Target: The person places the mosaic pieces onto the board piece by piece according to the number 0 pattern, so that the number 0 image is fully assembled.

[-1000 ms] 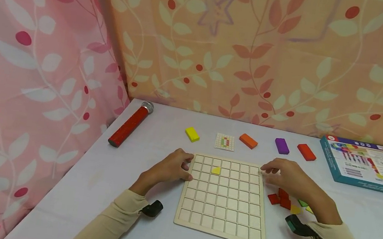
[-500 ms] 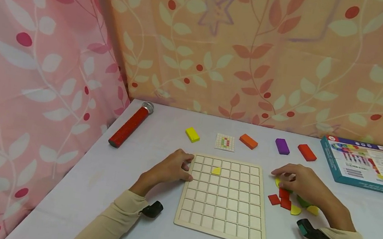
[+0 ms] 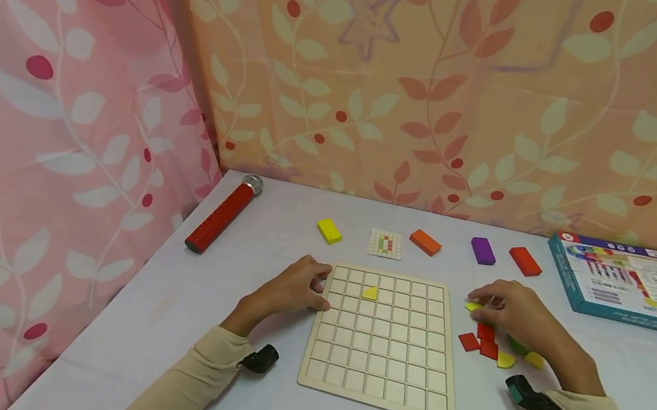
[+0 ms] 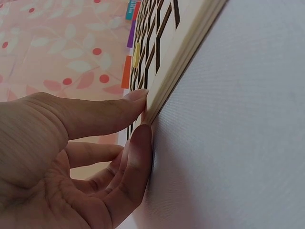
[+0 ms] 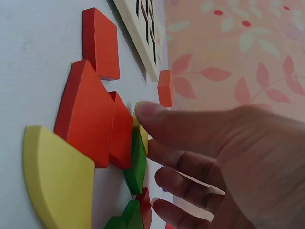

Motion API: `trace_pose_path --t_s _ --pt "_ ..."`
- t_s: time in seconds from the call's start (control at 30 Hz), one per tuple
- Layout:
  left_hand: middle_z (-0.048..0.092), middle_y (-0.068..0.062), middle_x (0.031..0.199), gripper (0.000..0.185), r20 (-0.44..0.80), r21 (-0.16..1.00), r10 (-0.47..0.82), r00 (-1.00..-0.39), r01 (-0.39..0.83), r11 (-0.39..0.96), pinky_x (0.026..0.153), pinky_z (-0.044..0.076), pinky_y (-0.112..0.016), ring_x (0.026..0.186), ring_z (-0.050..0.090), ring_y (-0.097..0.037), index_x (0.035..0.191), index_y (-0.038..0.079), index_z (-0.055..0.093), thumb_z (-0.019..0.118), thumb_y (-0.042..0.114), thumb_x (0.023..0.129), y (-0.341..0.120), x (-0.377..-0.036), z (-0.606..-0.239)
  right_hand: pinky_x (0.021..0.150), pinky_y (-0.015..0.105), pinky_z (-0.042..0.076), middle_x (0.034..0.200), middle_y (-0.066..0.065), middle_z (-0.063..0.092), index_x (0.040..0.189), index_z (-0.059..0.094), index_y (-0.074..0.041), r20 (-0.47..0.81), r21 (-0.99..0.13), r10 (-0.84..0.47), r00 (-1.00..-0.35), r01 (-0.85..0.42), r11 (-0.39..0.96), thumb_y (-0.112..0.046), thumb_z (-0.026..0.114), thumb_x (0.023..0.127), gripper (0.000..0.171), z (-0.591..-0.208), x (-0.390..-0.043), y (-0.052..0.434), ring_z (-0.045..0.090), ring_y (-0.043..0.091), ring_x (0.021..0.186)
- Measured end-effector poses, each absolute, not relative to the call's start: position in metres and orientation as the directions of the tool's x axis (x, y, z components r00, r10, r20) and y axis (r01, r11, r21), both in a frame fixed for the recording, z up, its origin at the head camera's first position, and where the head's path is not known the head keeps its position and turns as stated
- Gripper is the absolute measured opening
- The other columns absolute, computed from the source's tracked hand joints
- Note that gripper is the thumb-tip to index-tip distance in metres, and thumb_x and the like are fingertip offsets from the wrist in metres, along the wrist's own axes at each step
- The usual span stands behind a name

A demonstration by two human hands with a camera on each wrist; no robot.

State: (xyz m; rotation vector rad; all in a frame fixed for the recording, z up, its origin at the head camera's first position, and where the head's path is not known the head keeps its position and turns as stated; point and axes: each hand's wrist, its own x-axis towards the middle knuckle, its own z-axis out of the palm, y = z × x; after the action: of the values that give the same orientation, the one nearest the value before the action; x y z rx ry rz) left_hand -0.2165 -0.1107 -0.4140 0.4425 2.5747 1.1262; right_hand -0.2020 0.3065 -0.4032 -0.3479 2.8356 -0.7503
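Resting against the left edge of the wooden grid board (image 3: 386, 343), the left hand (image 3: 291, 291) has its thumb and curled fingers touching the board's side; the left wrist view shows the thumb tip and a fingertip (image 4: 138, 138) pressed against the layered edge, holding nothing else. One yellow piece (image 3: 370, 293) sits in a cell near the top of the board, third column from the left.

Just right of the board, the right hand (image 3: 512, 311) lies over a heap of loose flat pieces (image 3: 488, 345), its fingertips pinching a small yellow piece (image 3: 472, 306) at the heap's near-board corner. The right wrist view shows the thumb (image 5: 157, 117) on that yellow piece's edge, with red pieces (image 5: 90, 114), a green piece (image 5: 137, 164) and a yellow quarter-round piece (image 5: 57, 176) beside it on the white table (image 3: 214, 301).

Along the far side lie a yellow block (image 3: 329, 231), a small pattern card (image 3: 386, 244) printed with a coloured grid, an orange block (image 3: 425, 242), a purple block (image 3: 482, 250) and a red block (image 3: 525, 261). A red tube with a silver cap (image 3: 223, 213) lies at far left. The teal game box (image 3: 632, 284) at far right carries printing too small to read
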Motion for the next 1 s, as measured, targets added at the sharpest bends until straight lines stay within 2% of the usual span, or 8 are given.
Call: trace_pose_path --t_s 0.1,0.3,0.5,0.7,1.0 --pt "0.055 -0.011 0.125 0.079 -0.140 0.747 0.393 -0.909 0.163 0.644 0.082 0.057 -0.029 0.106 0.064 -0.019 0.153 -0.004 0.052 0.089 0.005 0.084 -0.111 -0.216 -0.414 0.073 0.031 0.056 0.106 0.009 0.071 0.127 0.075 -0.003 -0.138 -0.505 -0.263 -0.955 -0.161 0.848 -0.021 0.083 0.091 0.042 -0.405 -0.203 0.304 0.063 0.026 0.098" --pt "0.055 -0.012 0.127 0.080 -0.143 0.748 0.392 -0.909 0.160 0.644 0.082 0.057 -0.029 0.106 0.063 -0.019 0.154 -0.003 0.051 0.089 0.005 0.084 -0.112 -0.216 -0.414 0.078 0.039 0.060 0.106 0.011 0.070 0.128 0.074 -0.001 -0.164 -0.482 -0.256 -0.953 -0.149 0.863 -0.023 0.084 0.091 0.044 -0.404 -0.203 0.303 0.064 0.027 0.098" --pt "0.055 -0.012 0.127 0.080 -0.138 0.749 0.395 -0.908 0.165 0.642 0.083 0.056 -0.029 0.106 0.063 -0.019 0.154 -0.003 0.051 0.089 0.005 0.084 -0.112 -0.216 -0.415 0.073 0.031 0.056 0.104 0.010 0.070 0.128 0.074 0.001 -0.188 -0.495 -0.258 -0.948 -0.135 0.858 -0.019 0.082 0.092 0.042 -0.403 -0.202 0.304 0.063 0.023 0.094" --pt "0.056 -0.012 0.127 0.079 -0.137 0.745 0.396 -0.908 0.169 0.645 0.084 0.056 -0.029 0.106 0.063 -0.019 0.154 -0.004 0.051 0.089 0.005 0.085 -0.111 -0.216 -0.414 0.072 0.029 0.056 0.099 0.006 0.069 0.125 0.075 0.002 -0.129 -0.490 -0.266 -0.955 -0.172 0.855 -0.020 0.081 0.094 0.038 -0.403 -0.201 0.299 0.062 0.021 0.091" --pt "0.056 -0.011 0.126 0.079 -0.139 0.744 0.382 -0.914 0.158 0.649 0.084 0.055 -0.029 0.105 0.062 -0.018 0.153 -0.003 0.052 0.089 0.006 0.084 -0.111 -0.216 -0.414 0.073 0.028 0.054 0.098 0.001 0.067 0.123 0.076 -0.004 -0.093 -0.555 -0.324 -0.942 -0.221 0.802 -0.024 0.081 0.094 0.036 -0.395 -0.202 0.252 0.058 0.021 0.094"
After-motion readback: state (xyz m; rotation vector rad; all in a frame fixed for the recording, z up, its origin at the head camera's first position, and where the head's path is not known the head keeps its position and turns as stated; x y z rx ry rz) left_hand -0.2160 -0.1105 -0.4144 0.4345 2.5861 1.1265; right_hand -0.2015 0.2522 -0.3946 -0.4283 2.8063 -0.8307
